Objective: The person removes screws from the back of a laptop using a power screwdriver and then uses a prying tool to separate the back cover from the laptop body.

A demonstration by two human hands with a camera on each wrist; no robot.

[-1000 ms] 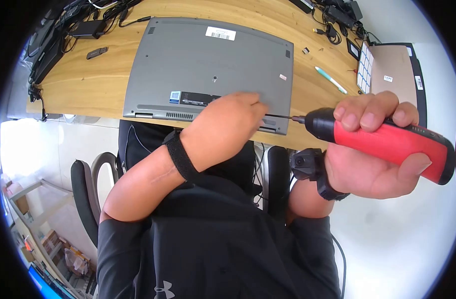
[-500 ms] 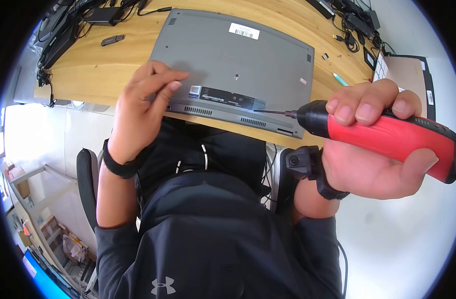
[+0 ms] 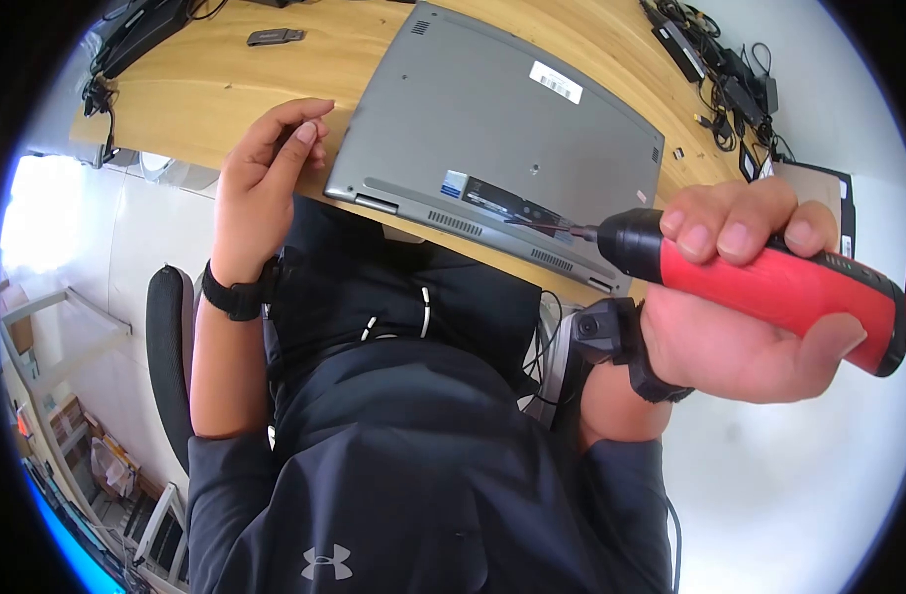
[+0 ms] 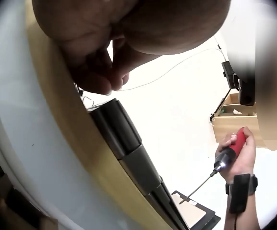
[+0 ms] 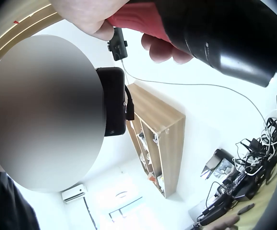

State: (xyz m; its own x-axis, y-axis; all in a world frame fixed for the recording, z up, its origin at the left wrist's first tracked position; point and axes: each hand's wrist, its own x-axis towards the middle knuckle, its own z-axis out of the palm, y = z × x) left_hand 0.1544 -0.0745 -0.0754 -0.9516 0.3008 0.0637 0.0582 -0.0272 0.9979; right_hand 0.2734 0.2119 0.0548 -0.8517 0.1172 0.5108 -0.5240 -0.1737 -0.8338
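Observation:
A grey laptop (image 3: pixel 492 99) lies upside down on the wooden table, its barcode label and vents facing up. My right hand (image 3: pixel 730 342) grips a red and black electric screwdriver (image 3: pixel 760 282), held in front of the laptop's right corner. Its long thin bit (image 3: pixel 552 226) points left and overlaps the laptop's black label in the head view; a light glows at its nose in the left wrist view. Beyond the laptop's left hinge corner, my left hand (image 3: pixel 260 183) has its index finger extended and thumb against the other fingertips. I cannot tell whether something small is between them.
A dark USB stick (image 3: pixel 276 37) lies at the back left of the table. Black adapters and tangled cables (image 3: pixel 735 89) crowd the right rear, with a tiny dongle (image 3: pixel 678 153) closer in. A chair armrest (image 3: pixel 168 356) stands to my left.
My left hand has moved from the screwdriver's bit leftward to beyond the laptop's left corner. The head view has shifted, so the laptop appears turned and farther right. My right hand keeps holding the screwdriver.

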